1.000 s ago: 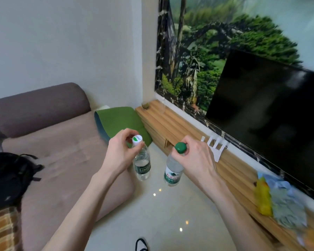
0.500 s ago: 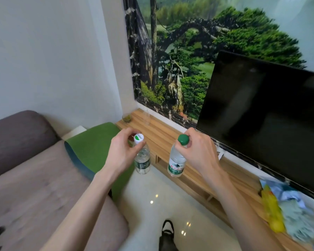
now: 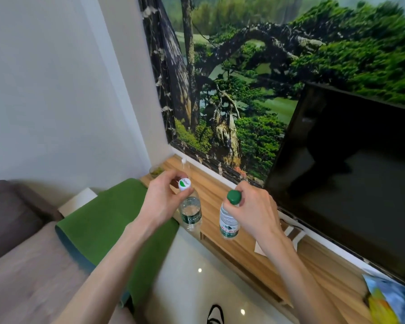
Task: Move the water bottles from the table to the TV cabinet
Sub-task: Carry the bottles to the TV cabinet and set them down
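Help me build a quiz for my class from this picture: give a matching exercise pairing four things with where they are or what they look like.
Column A:
1. white-capped bottle
2. green-capped bottle
3. TV
4. green cushion

Column B:
a. dark screen, standing on the wooden cabinet
b. held in the right hand
c. lying on the sofa
d. held in the left hand

Pairs: 1-d, 2-b, 3-a, 4-c

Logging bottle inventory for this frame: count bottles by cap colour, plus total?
White cap: 1, in the left hand, bottle
Green cap: 1, in the right hand, bottle
Total: 2, both held above the cabinet edge.
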